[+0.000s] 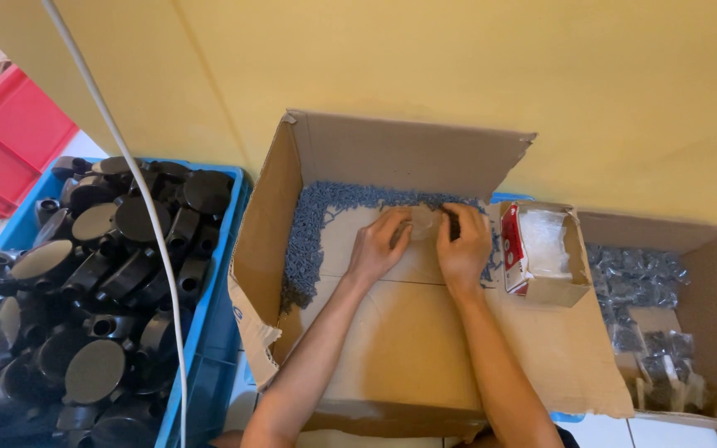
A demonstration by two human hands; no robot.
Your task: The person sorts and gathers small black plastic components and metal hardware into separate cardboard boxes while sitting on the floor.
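Note:
Both hands reach into an open cardboard box point(408, 149) on the floor. My left hand point(379, 245) and my right hand point(464, 245) together hold a small clear plastic bag point(425, 222) over the far end of the box. Many small blue-grey plastic pieces point(313, 224) lie heaped along the box's left and far sides. My right fingertips rest among the pieces near the bag. The bare cardboard bottom shows under my forearms.
A blue crate point(213, 348) of black round plastic fittings point(109, 274) stands at left, crossed by a white cable point(139, 191). A small red-and-white carton of clear bags point(541, 249) sits at right. Another cardboard box point(707, 274) holds filled bags point(641, 290). A yellow wall stands behind; a red crate point(10, 133) lies far left.

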